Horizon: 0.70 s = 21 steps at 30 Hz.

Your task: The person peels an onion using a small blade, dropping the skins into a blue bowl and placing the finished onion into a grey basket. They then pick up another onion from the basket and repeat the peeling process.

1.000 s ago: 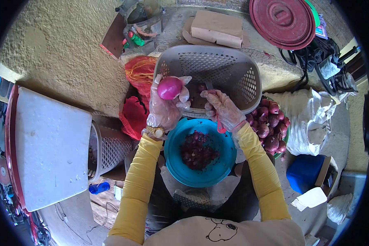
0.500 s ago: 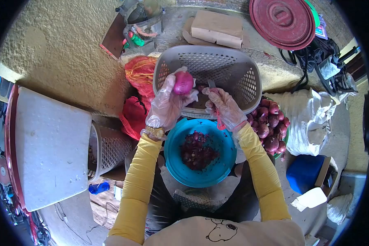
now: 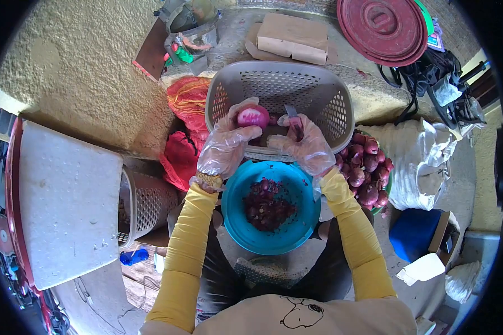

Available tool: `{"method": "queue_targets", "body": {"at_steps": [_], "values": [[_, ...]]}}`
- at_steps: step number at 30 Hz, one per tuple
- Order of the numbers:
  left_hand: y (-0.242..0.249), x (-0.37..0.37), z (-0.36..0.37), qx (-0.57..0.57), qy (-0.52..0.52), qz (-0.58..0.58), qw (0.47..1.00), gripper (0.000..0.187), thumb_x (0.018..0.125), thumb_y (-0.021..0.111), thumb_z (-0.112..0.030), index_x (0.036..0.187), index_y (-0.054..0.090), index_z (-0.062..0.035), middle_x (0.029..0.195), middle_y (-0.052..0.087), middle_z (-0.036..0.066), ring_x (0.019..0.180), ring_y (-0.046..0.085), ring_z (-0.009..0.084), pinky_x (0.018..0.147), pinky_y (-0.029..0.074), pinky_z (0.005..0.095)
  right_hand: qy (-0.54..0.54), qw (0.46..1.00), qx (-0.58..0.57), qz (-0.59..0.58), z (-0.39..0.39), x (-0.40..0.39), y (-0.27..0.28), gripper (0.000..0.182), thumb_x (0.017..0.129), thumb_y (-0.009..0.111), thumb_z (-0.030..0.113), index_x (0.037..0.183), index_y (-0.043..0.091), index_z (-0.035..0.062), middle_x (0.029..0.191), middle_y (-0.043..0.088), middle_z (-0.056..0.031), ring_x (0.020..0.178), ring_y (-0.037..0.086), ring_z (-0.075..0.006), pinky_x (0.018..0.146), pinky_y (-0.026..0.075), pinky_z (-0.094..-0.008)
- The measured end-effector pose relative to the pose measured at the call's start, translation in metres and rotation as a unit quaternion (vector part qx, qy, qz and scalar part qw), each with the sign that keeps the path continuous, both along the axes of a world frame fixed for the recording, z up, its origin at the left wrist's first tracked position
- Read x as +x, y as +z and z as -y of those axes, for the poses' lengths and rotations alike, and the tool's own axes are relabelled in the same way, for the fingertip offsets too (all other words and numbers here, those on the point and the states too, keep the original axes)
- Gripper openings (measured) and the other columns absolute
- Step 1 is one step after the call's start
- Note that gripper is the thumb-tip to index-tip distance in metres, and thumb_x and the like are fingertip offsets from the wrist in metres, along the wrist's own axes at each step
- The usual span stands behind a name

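Note:
In plastic gloves, both hands are over the near side of a grey perforated basket point(image 3: 341, 142). My left hand point(image 3: 224, 142) is closed around a shiny purple-red onion point(image 3: 252, 117), whose top now shows pale streaks. Fingers of my right hand point(image 3: 308, 146) grip a small knife point(image 3: 290, 110), its short metal blade pointing away from me; the handle is mostly hidden. A gap separates blade and held onion. Another onion point(image 3: 273, 119) shows inside the basket between my hands. Below them, a blue basin point(image 3: 235, 229) holds dark red onion skins and scraps point(image 3: 269, 209).
Unpeeled red onions point(image 3: 369, 162) fill a green container at the right, beside a white sack point(image 3: 422, 162). Red mesh bags point(image 3: 184, 134) lie left of the basket. A white foam lid point(image 3: 70, 201) and another perforated basket point(image 3: 156, 201) stand further left. A cardboard piece point(image 3: 293, 36) lies behind.
The onion has turned in my left hand, showing pale streaks, and sits slightly lower. My right hand has rotated, so the knife blade shows more clearly. The whole view has shifted slightly.

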<state>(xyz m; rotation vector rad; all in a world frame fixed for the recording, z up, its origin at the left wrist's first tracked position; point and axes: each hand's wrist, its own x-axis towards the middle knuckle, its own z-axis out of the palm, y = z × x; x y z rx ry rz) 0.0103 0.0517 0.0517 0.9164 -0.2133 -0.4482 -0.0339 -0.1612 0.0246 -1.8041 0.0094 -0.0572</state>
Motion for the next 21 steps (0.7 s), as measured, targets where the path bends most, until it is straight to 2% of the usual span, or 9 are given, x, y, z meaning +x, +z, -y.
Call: {"method": "queue_targets", "body": {"at_steps": [1,3,7,13,16,18,19,21], "values": [[0.001,-0.001,0.000,0.000,0.000,0.000,1.000,0.066,0.083,0.075,0.003,0.145,0.054,-0.0038,0.136,0.055,0.008,0.124,0.056,0.0191,0.109,0.047,0.0340,0.007,0.999,-0.040,0.027,0.001,0.000,0.002,0.054,0.080,0.094,0.034,0.117,0.066,0.0064,0.082,0.051,0.0015,0.072,0.046,-0.0103,0.066,0.045,-0.0290],[0.001,-0.002,0.001,0.032,-0.021,0.020,0.999,0.069,0.084,0.072,0.007,0.148,0.050,-0.0012,0.142,0.055,0.011,0.129,0.056,0.0218,0.113,0.045,0.0349,-0.002,0.998,-0.054,0.032,0.001,-0.001,0.006,0.054,0.079,0.094,0.031,0.117,0.066,0.0061,0.081,0.051,0.0017,0.072,0.046,-0.0103,0.066,0.045,-0.0292],[-0.004,-0.003,0.004,0.068,-0.046,0.073,0.994,0.069,0.084,0.073,0.008,0.148,0.050,-0.0012,0.142,0.055,0.010,0.130,0.055,0.0225,0.113,0.045,0.0353,-0.012,0.996,-0.079,0.050,0.006,-0.003,0.009,0.055,0.077,0.095,0.026,0.118,0.066,0.0054,0.079,0.051,0.0015,0.071,0.046,-0.0109,0.066,0.045,-0.0291],[-0.002,-0.005,0.006,0.108,-0.069,0.087,0.988,0.073,0.080,0.077,0.011,0.146,0.052,-0.0065,0.146,0.053,0.010,0.137,0.051,0.0213,0.116,0.045,0.0356,-0.024,0.996,-0.067,0.054,0.011,-0.002,0.003,0.056,0.078,0.095,0.026,0.120,0.065,0.0038,0.081,0.052,0.0003,0.072,0.047,-0.0114,0.067,0.046,-0.0286],[-0.010,-0.006,0.008,0.162,-0.035,0.141,0.976,0.075,0.078,0.080,0.010,0.145,0.053,-0.0087,0.150,0.050,0.010,0.139,0.049,0.0205,0.118,0.043,0.0353,-0.026,0.995,-0.088,0.033,0.009,-0.002,0.004,0.059,0.078,0.095,0.027,0.122,0.063,0.0030,0.083,0.053,-0.0005,0.073,0.047,-0.0121,0.068,0.047,-0.0295],[-0.014,-0.005,0.008,0.207,0.033,0.234,0.949,0.078,0.079,0.079,0.010,0.148,0.049,-0.0094,0.153,0.046,0.009,0.140,0.047,0.0209,0.119,0.042,0.0351,-0.022,0.995,-0.094,0.020,0.007,-0.002,0.012,0.059,0.079,0.094,0.028,0.122,0.063,0.0025,0.082,0.054,-0.0015,0.073,0.048,-0.0133,0.069,0.048,-0.0305],[-0.015,-0.004,0.008,0.207,0.033,0.234,0.949,0.078,0.079,0.079,0.010,0.148,0.049,-0.0094,0.153,0.046,0.009,0.140,0.047,0.0209,0.119,0.042,0.0351,-0.019,0.995,-0.101,0.006,0.006,-0.002,0.016,0.060,0.080,0.093,0.030,0.123,0.063,0.0021,0.082,0.054,-0.0024,0.073,0.049,-0.0145,0.070,0.049,-0.0316],[-0.016,-0.002,0.004,0.308,0.113,0.327,0.886,0.078,0.079,0.078,0.011,0.148,0.048,-0.0094,0.153,0.046,0.010,0.140,0.047,0.0213,0.119,0.040,0.0349,-0.019,0.992,-0.123,0.007,0.004,-0.001,0.013,0.057,0.084,0.091,0.033,0.123,0.063,0.0017,0.082,0.056,-0.0034,0.074,0.051,-0.0152,0.071,0.049,-0.0323]]}}
